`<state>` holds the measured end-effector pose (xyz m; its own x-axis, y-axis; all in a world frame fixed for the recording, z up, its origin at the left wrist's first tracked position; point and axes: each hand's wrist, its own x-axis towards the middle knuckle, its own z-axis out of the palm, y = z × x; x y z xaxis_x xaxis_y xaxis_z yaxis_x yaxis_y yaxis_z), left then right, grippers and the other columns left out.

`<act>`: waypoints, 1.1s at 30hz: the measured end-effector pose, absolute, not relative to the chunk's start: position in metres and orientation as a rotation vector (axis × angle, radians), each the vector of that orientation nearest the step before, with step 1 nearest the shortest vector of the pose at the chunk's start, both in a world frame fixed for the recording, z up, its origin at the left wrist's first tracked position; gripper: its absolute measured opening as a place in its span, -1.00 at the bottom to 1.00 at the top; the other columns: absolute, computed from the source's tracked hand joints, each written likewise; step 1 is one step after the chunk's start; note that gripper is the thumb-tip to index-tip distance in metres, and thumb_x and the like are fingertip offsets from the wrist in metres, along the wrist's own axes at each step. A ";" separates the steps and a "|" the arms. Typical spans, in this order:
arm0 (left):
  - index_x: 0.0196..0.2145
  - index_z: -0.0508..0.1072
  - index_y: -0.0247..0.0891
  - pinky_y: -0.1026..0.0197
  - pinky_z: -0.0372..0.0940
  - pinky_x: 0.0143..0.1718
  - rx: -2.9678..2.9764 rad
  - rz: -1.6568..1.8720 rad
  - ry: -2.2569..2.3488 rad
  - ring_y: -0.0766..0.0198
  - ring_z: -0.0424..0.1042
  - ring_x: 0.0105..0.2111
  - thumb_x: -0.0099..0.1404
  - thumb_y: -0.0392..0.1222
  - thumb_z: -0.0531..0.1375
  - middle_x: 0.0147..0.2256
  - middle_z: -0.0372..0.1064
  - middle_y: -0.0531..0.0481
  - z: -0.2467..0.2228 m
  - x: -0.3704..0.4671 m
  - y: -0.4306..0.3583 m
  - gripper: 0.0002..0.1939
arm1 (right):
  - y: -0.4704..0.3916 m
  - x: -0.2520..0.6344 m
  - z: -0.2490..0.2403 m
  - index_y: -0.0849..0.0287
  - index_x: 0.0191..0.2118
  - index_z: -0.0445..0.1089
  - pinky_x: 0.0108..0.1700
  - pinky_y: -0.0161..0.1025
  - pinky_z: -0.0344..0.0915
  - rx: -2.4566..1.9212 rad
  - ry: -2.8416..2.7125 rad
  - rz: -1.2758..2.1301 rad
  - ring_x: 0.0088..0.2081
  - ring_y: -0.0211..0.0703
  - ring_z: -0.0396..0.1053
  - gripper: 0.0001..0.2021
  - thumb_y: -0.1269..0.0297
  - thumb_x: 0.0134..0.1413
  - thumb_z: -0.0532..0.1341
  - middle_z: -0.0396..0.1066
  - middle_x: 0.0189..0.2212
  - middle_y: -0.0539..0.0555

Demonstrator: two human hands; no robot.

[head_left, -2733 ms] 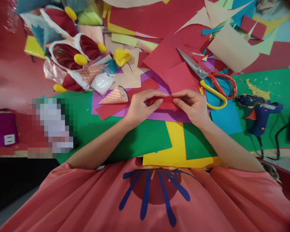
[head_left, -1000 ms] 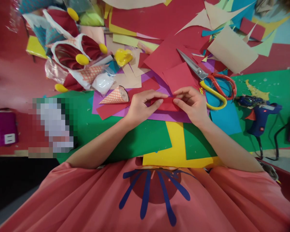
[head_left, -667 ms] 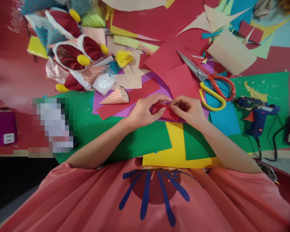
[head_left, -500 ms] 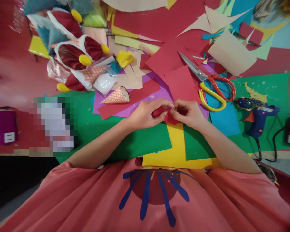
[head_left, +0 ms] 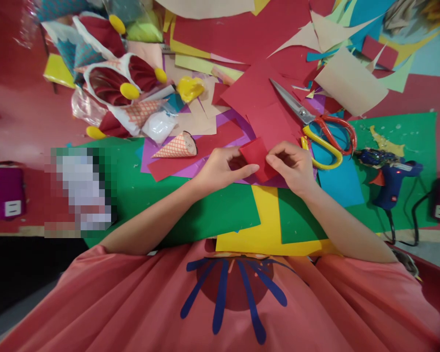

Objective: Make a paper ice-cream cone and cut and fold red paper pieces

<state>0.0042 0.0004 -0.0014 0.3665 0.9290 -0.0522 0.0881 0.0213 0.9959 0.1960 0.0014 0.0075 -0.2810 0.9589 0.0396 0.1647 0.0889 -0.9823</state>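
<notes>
Between my two hands is a small piece of red paper (head_left: 259, 155), folded or curled. My left hand (head_left: 222, 168) grips its left edge, thumb in front and fingers behind. My right hand (head_left: 295, 168) pinches the right edge between thumb and fingertips. Beyond the paper lies a larger red sheet (head_left: 269, 120). A small checked paper cone (head_left: 178, 145) rests left of my left hand on a red strip (head_left: 220, 142). Scissors with one red and one yellow handle (head_left: 322, 142) lie to the right of my right hand, blades pointing away.
A blue glue gun (head_left: 392, 186) with a lit red light and a cord lies at the right on green sheet (head_left: 421, 142). Paper cones with yellow knobs (head_left: 129, 91) crowd the far left. Beige paper scraps (head_left: 352, 83) are at the far right. A blurred-out object (head_left: 84, 190) lies left.
The red paper has been turned up so its flat face shows more. My right hand has moved slightly right, and my left hand's fingers have spread along the paper.
</notes>
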 end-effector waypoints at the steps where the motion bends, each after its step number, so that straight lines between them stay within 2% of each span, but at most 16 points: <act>1: -0.32 0.49 -0.31 0.29 0.42 -0.45 1.361 0.834 1.011 0.31 0.49 -0.48 0.12 0.16 0.28 -0.45 0.49 -0.03 -0.001 0.005 0.000 -0.58 | 0.001 0.196 0.008 0.16 -0.46 0.34 -0.44 -0.34 0.16 -1.149 -1.555 1.271 -0.50 -0.35 0.19 -0.80 0.18 0.10 0.24 0.30 -0.54 -0.06; 5: -0.46 0.45 -0.30 0.34 0.35 -0.54 1.302 0.877 1.036 0.38 0.42 -0.55 0.13 0.20 0.26 -0.54 0.42 0.02 0.001 0.007 -0.001 -0.56 | 0.002 0.194 0.009 0.16 -0.49 0.31 -0.49 -0.35 0.13 -1.159 -1.489 1.337 -0.55 -0.38 0.15 -0.74 0.11 0.05 0.27 0.25 -0.59 -0.08; 8: -0.60 0.34 -0.29 0.40 0.20 -0.60 1.354 0.977 1.070 0.48 0.25 -0.60 0.12 0.21 0.27 -0.62 0.27 0.09 0.002 0.008 0.002 -0.51 | 0.002 0.193 0.009 0.17 -0.50 0.30 -0.52 -0.36 0.10 -1.161 -1.478 1.416 -0.57 -0.39 0.17 -0.72 0.09 0.02 0.28 0.25 -0.61 -0.09; 10: -0.61 0.31 -0.29 0.41 0.15 -0.61 1.368 1.005 1.092 0.50 0.19 -0.61 0.11 0.21 0.27 -0.63 0.22 0.11 0.003 0.008 0.004 -0.50 | 0.002 0.193 0.008 0.17 -0.51 0.29 -0.54 -0.36 0.08 -1.158 -1.479 1.445 -0.58 -0.39 0.18 -0.71 0.08 0.00 0.30 0.25 -0.62 -0.09; 16: -0.59 0.32 -0.28 0.41 0.16 -0.61 1.364 0.994 1.099 0.50 0.20 -0.62 0.11 0.24 0.26 -0.63 0.24 0.12 0.004 0.008 0.006 -0.50 | 0.004 0.193 0.006 0.16 -0.49 0.28 -0.55 -0.36 0.12 -1.178 -1.436 1.512 -0.59 -0.39 0.21 -0.68 0.03 -0.02 0.31 0.31 -0.62 -0.08; 25: -0.55 0.35 -0.27 0.42 0.20 -0.63 1.347 1.011 1.112 0.51 0.26 -0.67 0.14 0.20 0.25 -0.65 0.27 0.13 0.003 0.007 0.006 -0.54 | 0.006 0.194 0.007 0.18 -0.48 0.29 -0.55 -0.37 0.15 -1.180 -1.421 1.536 -0.60 -0.39 0.23 -0.70 0.07 -0.02 0.32 0.34 -0.62 -0.07; 33: -0.57 0.32 -0.27 0.40 0.16 -0.66 1.353 1.012 1.106 0.51 0.24 -0.69 0.15 0.16 0.27 -0.67 0.27 0.14 0.005 0.006 0.005 -0.56 | 0.005 0.193 0.008 0.18 -0.47 0.27 -0.55 -0.36 0.12 -1.158 -1.448 1.557 -0.60 -0.40 0.19 -0.63 -0.03 -0.03 0.32 0.31 -0.62 -0.08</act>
